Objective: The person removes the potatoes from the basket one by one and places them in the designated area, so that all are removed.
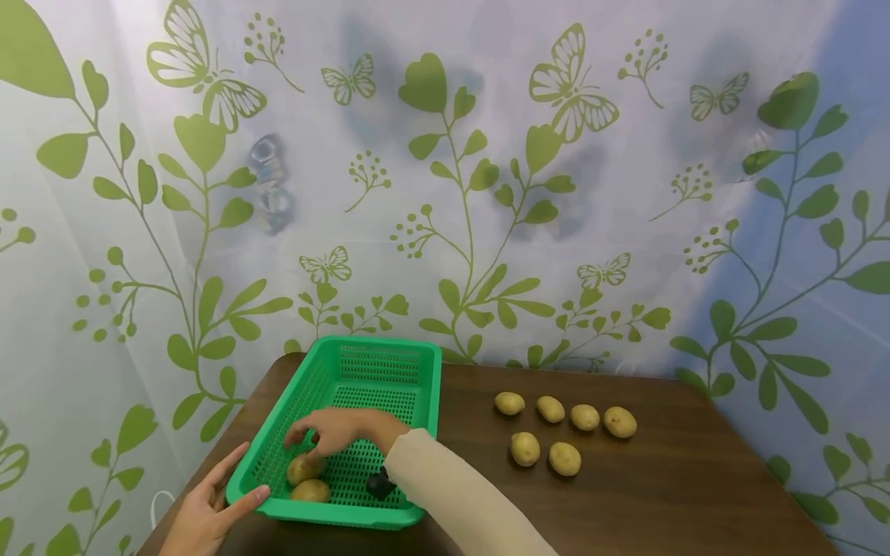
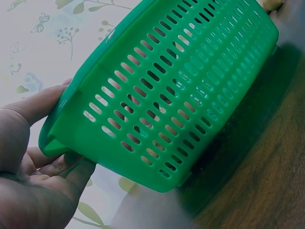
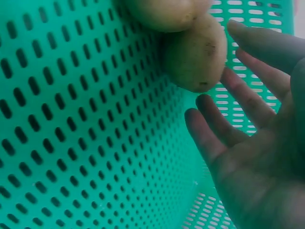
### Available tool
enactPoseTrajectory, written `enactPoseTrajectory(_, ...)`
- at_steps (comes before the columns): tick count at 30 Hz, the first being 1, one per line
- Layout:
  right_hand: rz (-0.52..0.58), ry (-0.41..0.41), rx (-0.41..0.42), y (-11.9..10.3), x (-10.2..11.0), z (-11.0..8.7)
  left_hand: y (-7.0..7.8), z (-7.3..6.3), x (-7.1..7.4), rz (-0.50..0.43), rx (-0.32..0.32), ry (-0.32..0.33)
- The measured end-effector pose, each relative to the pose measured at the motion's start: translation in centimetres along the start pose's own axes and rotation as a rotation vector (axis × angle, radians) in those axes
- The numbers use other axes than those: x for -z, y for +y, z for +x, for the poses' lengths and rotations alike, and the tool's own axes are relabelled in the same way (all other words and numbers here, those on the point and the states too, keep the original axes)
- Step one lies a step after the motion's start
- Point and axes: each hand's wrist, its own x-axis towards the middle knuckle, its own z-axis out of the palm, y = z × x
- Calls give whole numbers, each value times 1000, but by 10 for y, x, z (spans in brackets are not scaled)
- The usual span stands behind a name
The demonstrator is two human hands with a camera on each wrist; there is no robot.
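A green plastic basket (image 1: 334, 511) with slotted walls sits on the table's left part. My left hand (image 1: 208, 502) grips its rim at the near left corner, thumb over the edge; in the left wrist view, the fingers (image 2: 76, 179) curl beneath the rim. Inside the basket, two potatoes are visible: a nearer potato (image 1: 310, 491) and one just behind it (image 1: 299, 469). My right hand (image 1: 341, 428) reaches in above them. Its fingers (image 3: 209, 119) are spread beside a potato (image 3: 198, 57) in the right wrist view, holding nothing; whether a fingertip touches it I cannot tell.
Several loose potatoes (image 1: 585, 418) lie in two rough rows on the brown wooden table (image 1: 667, 479), right of the basket. A curtain (image 1: 487, 193) with green leaves and butterflies hangs behind the table. A small black object (image 1: 380, 484) shows below my right wrist.
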Motion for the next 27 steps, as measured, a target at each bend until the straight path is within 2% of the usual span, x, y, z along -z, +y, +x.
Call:
enactPoseTrajectory(5, -33, -80, 9, 3, -3, 1, -1, 0, -1, -13, -21, 7)
enactPoseTrajectory(9, -89, -116, 31, 4, -4, 3, -2, 0, -1, -8, -43, 18)
enactPoseTrajectory(13, -80, -130, 29, 5, -5, 4, -2, 0, -1, -17, -56, 14)
enactPoseTrajectory(22, -55, -108, -26, 4, -5, 1, -2, -1, -3, -30, -82, 15)
enactPoseTrajectory(27, 33, -74, -33, 3, -3, 0, -1, -1, -2, -33, -37, 12)
